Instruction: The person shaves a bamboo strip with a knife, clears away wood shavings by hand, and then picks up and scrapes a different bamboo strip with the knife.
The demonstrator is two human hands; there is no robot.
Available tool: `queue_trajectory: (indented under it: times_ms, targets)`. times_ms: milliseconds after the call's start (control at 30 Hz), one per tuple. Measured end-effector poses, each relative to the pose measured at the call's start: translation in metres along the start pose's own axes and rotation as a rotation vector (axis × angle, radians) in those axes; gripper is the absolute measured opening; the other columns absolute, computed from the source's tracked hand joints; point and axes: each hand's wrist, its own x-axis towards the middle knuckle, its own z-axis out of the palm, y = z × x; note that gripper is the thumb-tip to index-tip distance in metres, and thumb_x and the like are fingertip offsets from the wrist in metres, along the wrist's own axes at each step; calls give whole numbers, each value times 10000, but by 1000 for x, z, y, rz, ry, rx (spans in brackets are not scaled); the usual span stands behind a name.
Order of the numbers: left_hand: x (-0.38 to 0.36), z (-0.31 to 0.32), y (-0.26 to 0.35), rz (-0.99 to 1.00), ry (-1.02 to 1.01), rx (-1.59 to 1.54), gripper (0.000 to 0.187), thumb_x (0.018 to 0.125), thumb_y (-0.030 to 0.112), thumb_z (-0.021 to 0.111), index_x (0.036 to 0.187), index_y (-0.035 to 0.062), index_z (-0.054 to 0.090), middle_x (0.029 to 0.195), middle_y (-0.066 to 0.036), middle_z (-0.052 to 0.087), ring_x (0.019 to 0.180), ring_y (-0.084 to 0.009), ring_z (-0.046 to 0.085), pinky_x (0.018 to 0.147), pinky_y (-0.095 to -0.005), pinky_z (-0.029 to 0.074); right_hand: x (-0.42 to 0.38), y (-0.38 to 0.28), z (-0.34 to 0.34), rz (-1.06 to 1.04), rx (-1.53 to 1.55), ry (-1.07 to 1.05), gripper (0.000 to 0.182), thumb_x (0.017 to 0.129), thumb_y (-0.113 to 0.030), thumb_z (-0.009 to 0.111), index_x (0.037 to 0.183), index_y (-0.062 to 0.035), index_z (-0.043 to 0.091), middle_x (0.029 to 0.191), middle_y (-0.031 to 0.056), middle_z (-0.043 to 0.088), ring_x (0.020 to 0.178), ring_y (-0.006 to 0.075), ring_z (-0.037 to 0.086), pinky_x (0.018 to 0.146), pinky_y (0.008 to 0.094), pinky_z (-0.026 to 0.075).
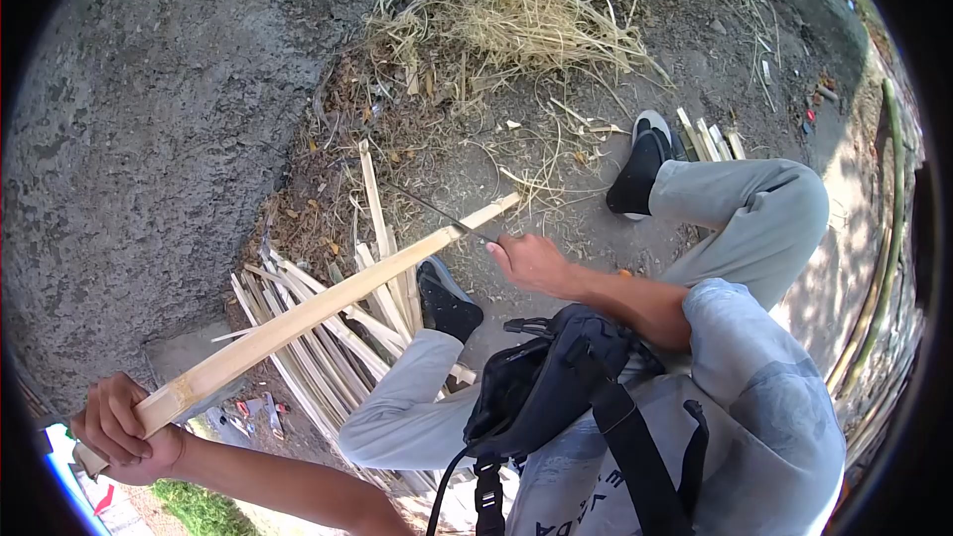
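Note:
A long, pale split-bamboo strip (328, 303) runs slantwise from the lower left up to the middle of the view. My left hand (124, 432) is wrapped round its near end, just behind a node. In my right hand (531, 263) is a knife (427, 205), its handle mostly hidden by the fingers. The thin dark blade crosses the strip near the far end and points up and left. Below the strip, many split bamboo pieces (318, 367) lie in a loose pile beside my left foot (447, 300).
A heap of fine bamboo shavings (526, 20) lies on the dirt ahead. A rough concrete surface (169, 139) fills the left side. More cut strips (710, 139) lie by my right foot (640, 167). Long poles (884, 238) rest at the far right. A black bag (536, 387) hangs at my front.

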Motion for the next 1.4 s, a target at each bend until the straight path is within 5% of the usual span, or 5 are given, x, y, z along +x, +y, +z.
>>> queue_trajectory:
  times_ms: [167, 367, 867, 1167, 1400]
  targets:
    - [-3, 1, 4, 18, 26, 35, 453, 925, 156, 309, 477, 214, 287, 310, 46, 324, 234, -31, 233, 359, -177, 196, 13, 92, 31, 233, -58, -32, 473, 991, -377, 399, 911, 33, 621, 697, 292, 616, 733, 479, 635, 715, 560, 512]
    - [-2, 4, 1, 45, 64, 73, 486, 960, 230, 308, 475, 213, 287, 310, 46, 315, 231, -29, 222, 354, -184, 191, 0, 13, -2, -23, -38, -68, 492, 985, -392, 402, 922, 26, 653, 798, 284, 643, 830, 463, 644, 770, 543, 516]
    - [0, 20, -4, 63, 86, 105, 476, 951, 244, 337, 478, 198, 301, 313, 45, 318, 228, -32, 234, 359, -170, 184, -7, 127, 30, 279, -197, -50, 542, 998, -429, 346, 983, 4, 670, 820, 283, 650, 829, 475, 634, 802, 536, 505]
    - [-18, 53, 5, 108, 203, 269, 423, 915, 272, 341, 502, 205, 279, 315, 32, 297, 227, -49, 230, 364, -177, 207, -11, 24, -15, -35, -100, -114, 548, 1001, -392, 329, 879, 17, 674, 852, 266, 661, 833, 459, 642, 812, 543, 504]
    - [-37, 31, 24, 133, 247, 298, 398, 883, 223, 346, 493, 201, 275, 312, 28, 302, 224, -58, 236, 357, -187, 228, -2, 90, 24, 237, -156, -158, 547, 993, -396, 346, 892, 24, 680, 855, 268, 663, 831, 456, 650, 807, 520, 520]
